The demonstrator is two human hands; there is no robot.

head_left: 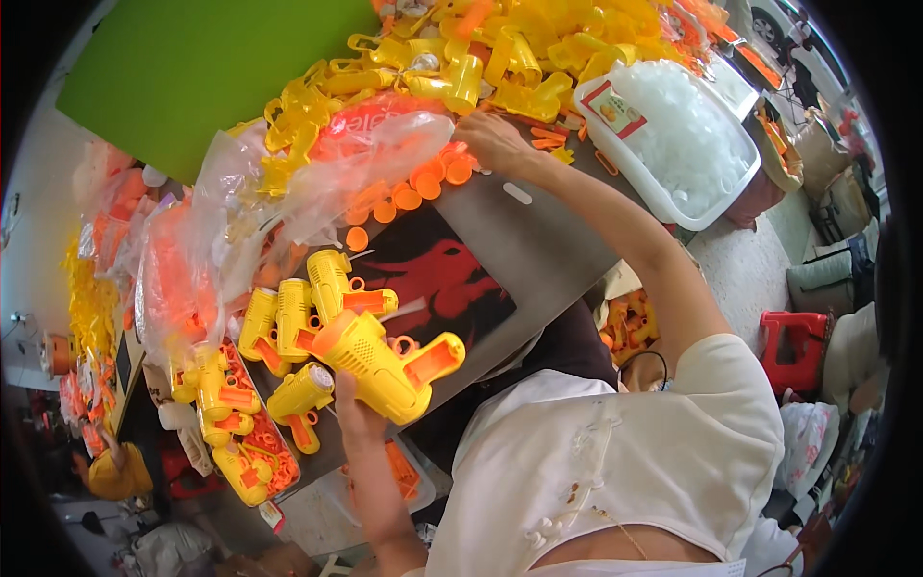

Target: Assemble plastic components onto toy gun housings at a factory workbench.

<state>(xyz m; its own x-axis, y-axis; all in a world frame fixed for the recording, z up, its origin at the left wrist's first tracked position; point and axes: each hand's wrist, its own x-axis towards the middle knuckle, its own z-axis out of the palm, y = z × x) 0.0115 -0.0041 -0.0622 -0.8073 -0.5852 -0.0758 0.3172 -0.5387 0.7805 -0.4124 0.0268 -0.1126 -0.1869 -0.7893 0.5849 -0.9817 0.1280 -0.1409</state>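
Note:
My left hand (360,409) is closed around a yellow toy gun (370,370) with an orange front end and an orange grip insert. It is held above the near side of the table. My right hand (495,144) reaches across to a heap of round orange caps (428,178) beside a clear plastic bag (346,178). Its fingers are curled down at the heap's edge, and what lies between them is hidden. Several similar yellow toy guns (293,317) rest on the table to the left of the held one; another toy gun (306,392) lies nearer me.
Loose yellow shell parts (519,62) are piled at the back. A white tub (663,207) of translucent pieces stands at the right. At the left, a tray of small orange parts (274,452) carries more toy guns. A dark mat with a red print (447,279) covers the middle.

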